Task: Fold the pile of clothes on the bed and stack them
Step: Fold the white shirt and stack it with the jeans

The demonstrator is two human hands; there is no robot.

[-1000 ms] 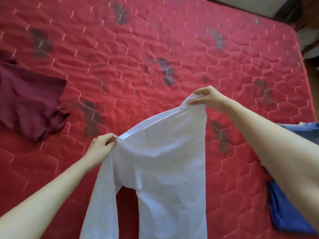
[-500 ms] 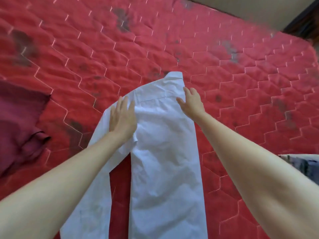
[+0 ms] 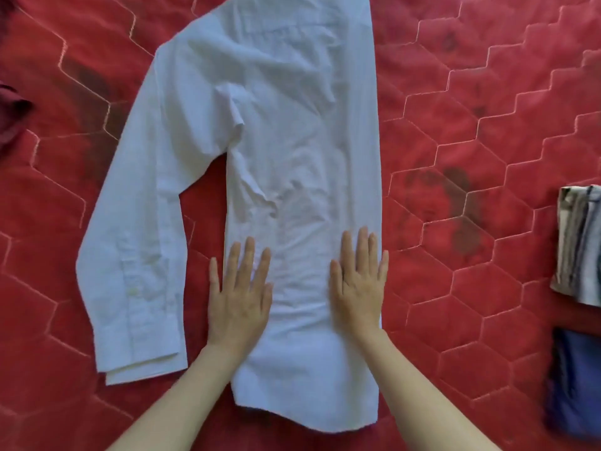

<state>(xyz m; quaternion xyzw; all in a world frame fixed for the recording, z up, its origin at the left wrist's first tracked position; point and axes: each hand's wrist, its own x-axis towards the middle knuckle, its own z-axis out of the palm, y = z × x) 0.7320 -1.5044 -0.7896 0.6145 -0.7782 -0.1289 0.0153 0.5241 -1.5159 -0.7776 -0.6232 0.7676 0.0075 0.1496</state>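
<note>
A white long-sleeved shirt (image 3: 292,131) lies flat on the red quilted mattress (image 3: 471,125), folded in half lengthwise with its sleeves stretched down the left side. My left hand (image 3: 239,294) presses flat on the shirt's left edge near the hem, fingers straight. My right hand (image 3: 357,284) presses flat on the right edge at the same height. The collar end runs off the top of the view.
A folded pale striped garment (image 3: 579,245) and a folded blue garment (image 3: 575,385) lie at the right edge. A dark red garment (image 3: 11,112) lies crumpled at the left edge. Dark stains mark the mattress.
The shirt, held up by its shoulders a second ago, now lies flat. Both hands have slid down from the shoulder area to near the hem.
</note>
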